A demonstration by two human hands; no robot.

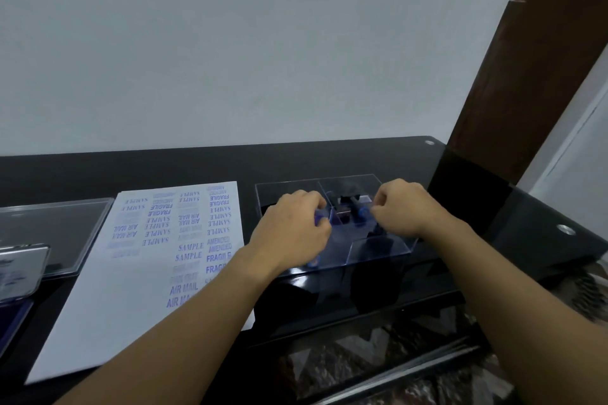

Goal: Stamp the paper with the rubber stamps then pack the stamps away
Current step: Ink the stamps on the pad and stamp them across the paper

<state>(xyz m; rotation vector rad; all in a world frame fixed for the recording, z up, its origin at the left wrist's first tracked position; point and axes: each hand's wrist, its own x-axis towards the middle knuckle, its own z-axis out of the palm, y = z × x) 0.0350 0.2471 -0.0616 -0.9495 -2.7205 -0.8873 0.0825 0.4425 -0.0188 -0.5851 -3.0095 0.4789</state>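
- As both hands hover over the clear box [381, 250] on the black table [197, 168], this looks like the packing-away stage. The paper [138, 273], just left of the box, is already covered in blue prints: SAMPLE, FRAGILE, AIR MAIL.
- The left hand [292, 227] sits over the box's left side, fingers curled round a blue stamp [318, 219]. Only a sliver of blue shows between the fingers.
- The right hand [401, 207] reaches over the far right compartment with its fingers bunched. Thumb and forefinger tips are right beside a blue-knobbed stamp [361, 211], but whether they actually have hold of it, I can't tell.
- Dark stamps [343, 207] stand in the far compartments, between the two hands.
- Both forearms come in low from the near edge, wrists fairly straight, knuckles up and palms down.
- To do this well, lower each stamp straight down into its own compartment, clear of the thin dividers. Let go only once it's seated.
- One risk is that an inky face brushes the clear walls and smudges them.
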